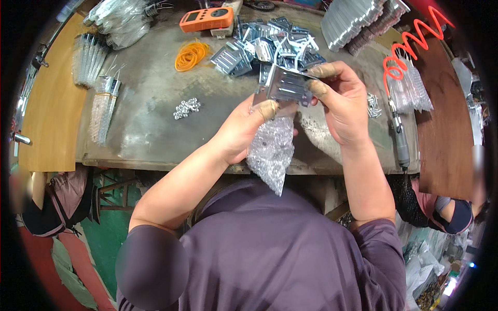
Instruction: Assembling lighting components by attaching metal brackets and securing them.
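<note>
My left hand (240, 128) is closed around the upper part of a tapering, silvery, crinkled piece (272, 150) that points down toward me. At its top sits a slotted shiny metal plate (288, 84), which my right hand (342, 98) pinches by its right edge between thumb and fingers. Tan coverings wrap several of my fingertips. Just beyond my hands lies a heap of similar slotted metal plates (233, 58). To the left of my left hand is a small pile of shiny nuts (187, 108). Small metal screws (373, 106) lie to the right of my right hand.
On the worktable (140, 145) are an orange multimeter (206, 19) and a coil of yellow bands (192, 56). Bundled silvery pieces (105, 109) stand at the left. A red coiled hose (397, 67) leads to a hand tool (402, 145) at the right edge. People sit on both sides.
</note>
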`<state>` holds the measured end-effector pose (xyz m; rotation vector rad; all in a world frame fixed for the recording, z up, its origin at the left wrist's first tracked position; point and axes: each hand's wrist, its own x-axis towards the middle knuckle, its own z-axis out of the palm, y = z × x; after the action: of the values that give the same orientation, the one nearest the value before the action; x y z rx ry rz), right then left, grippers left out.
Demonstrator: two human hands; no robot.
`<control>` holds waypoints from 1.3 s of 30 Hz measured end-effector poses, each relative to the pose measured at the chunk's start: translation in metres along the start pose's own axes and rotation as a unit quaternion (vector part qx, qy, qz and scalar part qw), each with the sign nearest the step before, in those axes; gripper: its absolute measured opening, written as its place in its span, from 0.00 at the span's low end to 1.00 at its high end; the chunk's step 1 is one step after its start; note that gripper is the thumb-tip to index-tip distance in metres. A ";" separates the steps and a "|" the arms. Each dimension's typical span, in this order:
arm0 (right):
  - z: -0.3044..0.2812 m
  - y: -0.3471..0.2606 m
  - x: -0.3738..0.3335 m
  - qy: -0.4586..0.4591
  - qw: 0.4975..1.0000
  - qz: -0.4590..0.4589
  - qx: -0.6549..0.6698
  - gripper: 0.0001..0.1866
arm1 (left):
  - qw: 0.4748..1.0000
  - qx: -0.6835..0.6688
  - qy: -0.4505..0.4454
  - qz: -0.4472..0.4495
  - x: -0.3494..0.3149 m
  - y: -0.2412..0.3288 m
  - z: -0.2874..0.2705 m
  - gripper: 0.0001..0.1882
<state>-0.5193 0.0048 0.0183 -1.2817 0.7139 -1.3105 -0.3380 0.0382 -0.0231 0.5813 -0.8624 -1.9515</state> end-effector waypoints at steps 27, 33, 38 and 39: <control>-0.163 0.000 -0.019 0.037 0.701 0.014 -0.712 0.15 | 0.989 -0.048 0.095 -0.107 -0.013 -0.033 0.017 0.34; -0.154 -0.001 -0.007 -0.018 0.666 0.085 -0.741 0.20 | 0.989 -0.039 0.104 -0.094 -0.016 -0.033 0.019 0.32; -0.141 -0.005 -0.014 -0.037 0.699 0.113 -0.706 0.23 | 0.990 -0.061 0.103 -0.072 -0.016 -0.037 0.017 0.29; -0.139 -0.006 -0.016 -0.035 0.695 0.100 -0.712 0.23 | 0.990 -0.042 0.116 -0.070 -0.013 -0.038 0.021 0.30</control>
<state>-0.6547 -0.0164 -0.0123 -2.2944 1.9301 -0.2909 -0.3662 0.0698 -0.0376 0.8203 -0.6051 -1.9869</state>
